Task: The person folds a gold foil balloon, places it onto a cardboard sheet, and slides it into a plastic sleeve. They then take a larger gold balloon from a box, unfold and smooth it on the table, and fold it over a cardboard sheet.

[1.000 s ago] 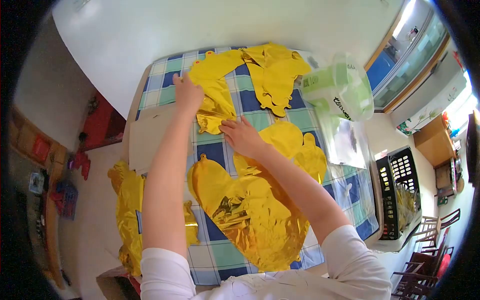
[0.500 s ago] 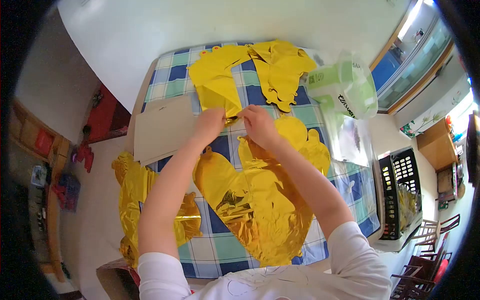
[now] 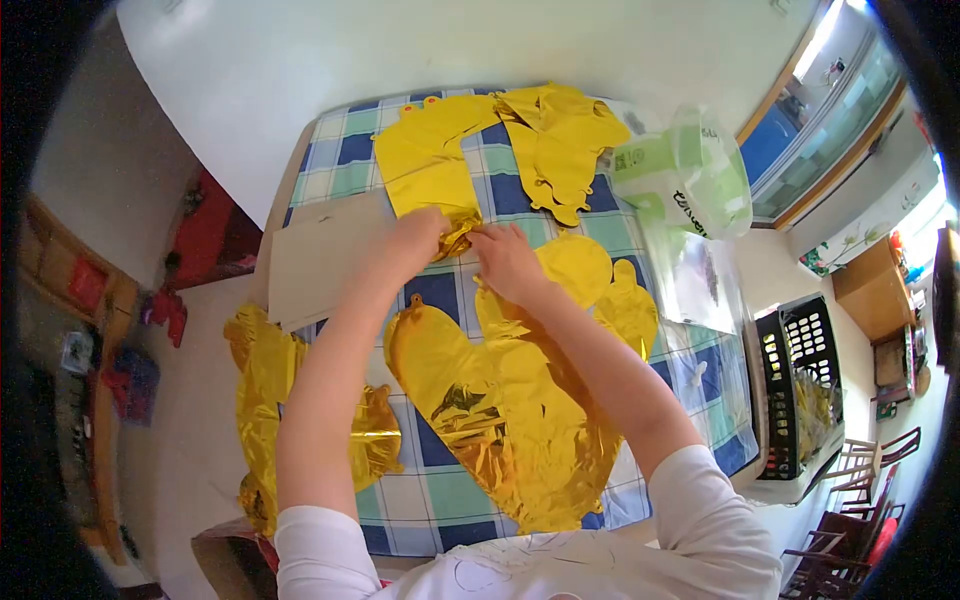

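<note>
A flat gold foil balloon [image 3: 425,160] lies on the checked tablecloth [image 3: 385,515], its near end crumpled between my hands. My left hand [image 3: 422,232] pinches that end from the left. From the right, my right hand [image 3: 505,258] grips the same bunched edge with closed fingers. Another gold foil balloon [image 3: 550,140] is flat at the far side of the table. Beneath my right forearm spreads a large wrinkled foil balloon [image 3: 510,400]. One more foil balloon [image 3: 265,365] hangs over the left edge, partly hidden by my left arm.
A grey-brown card sheet [image 3: 325,255] rests left of my left hand. On the right stand a green and white plastic bag [image 3: 690,170] and clear plastic wrapping [image 3: 700,285]. A black basket [image 3: 800,385] sits beyond the table's right edge. A white wall borders the far side.
The near end of the foil balloon has become more crumpled, showing shiny folds between my hands. My left hand has shifted slightly, and my right hand has dropped a little.
</note>
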Demonstrator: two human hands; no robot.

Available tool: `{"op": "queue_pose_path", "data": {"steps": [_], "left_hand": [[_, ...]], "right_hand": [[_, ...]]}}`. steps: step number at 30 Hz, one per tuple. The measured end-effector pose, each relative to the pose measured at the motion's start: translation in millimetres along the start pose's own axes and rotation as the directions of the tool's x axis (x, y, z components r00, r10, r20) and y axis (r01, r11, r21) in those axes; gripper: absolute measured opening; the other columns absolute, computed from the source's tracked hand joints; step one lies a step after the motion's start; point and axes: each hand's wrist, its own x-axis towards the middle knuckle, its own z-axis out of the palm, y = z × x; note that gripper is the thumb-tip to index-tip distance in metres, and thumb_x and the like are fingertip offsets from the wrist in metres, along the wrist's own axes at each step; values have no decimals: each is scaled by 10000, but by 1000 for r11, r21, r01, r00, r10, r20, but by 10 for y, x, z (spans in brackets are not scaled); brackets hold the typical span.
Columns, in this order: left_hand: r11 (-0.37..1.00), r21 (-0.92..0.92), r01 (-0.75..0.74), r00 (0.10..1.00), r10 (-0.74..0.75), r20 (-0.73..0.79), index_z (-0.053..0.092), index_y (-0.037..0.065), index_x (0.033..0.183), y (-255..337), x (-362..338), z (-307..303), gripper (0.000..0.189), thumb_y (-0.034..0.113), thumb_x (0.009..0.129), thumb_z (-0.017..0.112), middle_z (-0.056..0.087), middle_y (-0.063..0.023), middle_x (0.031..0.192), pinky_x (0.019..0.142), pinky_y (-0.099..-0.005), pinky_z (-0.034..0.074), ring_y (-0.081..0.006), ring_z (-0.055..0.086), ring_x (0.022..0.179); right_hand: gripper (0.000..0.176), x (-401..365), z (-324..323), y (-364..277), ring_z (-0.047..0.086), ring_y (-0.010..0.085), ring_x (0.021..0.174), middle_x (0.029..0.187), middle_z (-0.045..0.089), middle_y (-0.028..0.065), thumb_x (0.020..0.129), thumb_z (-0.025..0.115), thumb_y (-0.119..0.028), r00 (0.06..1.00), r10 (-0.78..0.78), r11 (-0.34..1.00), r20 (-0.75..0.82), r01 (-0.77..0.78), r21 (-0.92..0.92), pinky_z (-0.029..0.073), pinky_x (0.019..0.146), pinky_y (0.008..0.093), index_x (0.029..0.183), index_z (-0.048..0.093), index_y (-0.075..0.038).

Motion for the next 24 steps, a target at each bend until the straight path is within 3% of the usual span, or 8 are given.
{"op": "queue_pose_path", "data": {"steps": [4,7,10,13,19,22,24], "left_hand": [[995,92,-44,994,34,106,677,27,985,240,-159,-55,200,72,821,572,646,-171,938,812,-426,499,-353,615,918],[998,50,-35,997,32,75,680,24,965,67,-105,93,196,99,791,629,649,-176,920,790,-429,503,-353,624,885],[999,28,-31,997,33,-66,665,12,890,-30,-60,171,177,134,763,684,649,-169,840,731,-423,502,-356,625,810],[992,-101,73,996,-79,-51,622,4,806,-1,-34,92,186,154,747,714,640,-154,770,672,-407,489,-331,621,743],[957,-276,84,980,-129,-150,603,4,778,-107,93,50,130,105,765,684,641,-171,757,651,-418,488,-339,631,737],[977,-215,14,957,-76,-279,605,2,796,-175,195,12,136,106,761,685,648,-174,776,670,-430,495,-336,641,770],[988,-146,45,940,-91,-329,619,11,824,-170,265,-25,110,97,767,656,656,-175,809,688,-436,502,-348,641,807]], "right_hand": [[366,-31,19,57,484,297,1196,1248,552,120,822,540,-42,998,-25,999,-61,26,26,310,1075,482,1187,572,-42],[363,-35,-43,42,492,274,1201,1232,565,124,817,549,-91,1000,-3,999,-16,3,52,296,1082,479,1177,589,-56],[381,-14,-40,27,499,297,1161,1190,571,124,783,570,-67,990,-70,997,-123,73,16,329,1049,477,1162,601,-71],[385,-8,-196,-125,502,304,1105,1111,574,118,748,592,-77,976,-88,995,-200,98,37,366,993,454,1132,621,-94],[328,-15,-150,-145,486,275,1098,1067,553,104,750,584,-120,988,-102,969,-113,73,-236,369,950,419,1072,647,-114],[354,33,-181,-205,469,267,1159,1108,556,98,775,554,-100,990,-89,990,-109,76,-122,341,1007,453,1120,628,-118],[420,89,-70,-217,454,270,1205,1183,548,97,757,586,-70,977,-163,981,-138,146,-128,310,1052,466,1173,595,-127]]}}
